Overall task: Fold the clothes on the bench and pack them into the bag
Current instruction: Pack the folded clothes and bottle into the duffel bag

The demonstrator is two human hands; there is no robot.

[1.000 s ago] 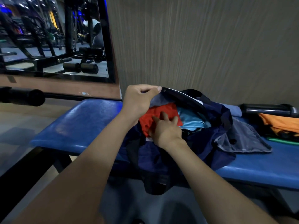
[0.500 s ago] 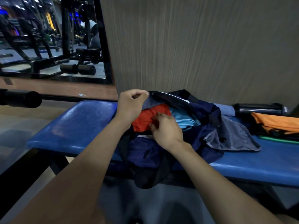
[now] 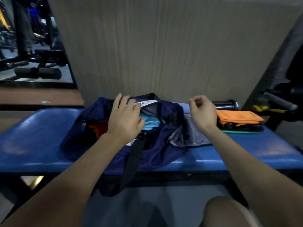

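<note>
Head view: bag [image 3: 101,128] label [image 3: 146,103] unreadable.

Black bottle [image 3: 225,104] by panelled wall [image 3: 155,46]

Pretty dim overall, with soft glare streaks on the glossy blue padded bench [image 3: 41,145]. Everything's slightly motion-blurred, and the wide lens bends the edges. Blue and yellow lights glow in the upper-left background.
</note>
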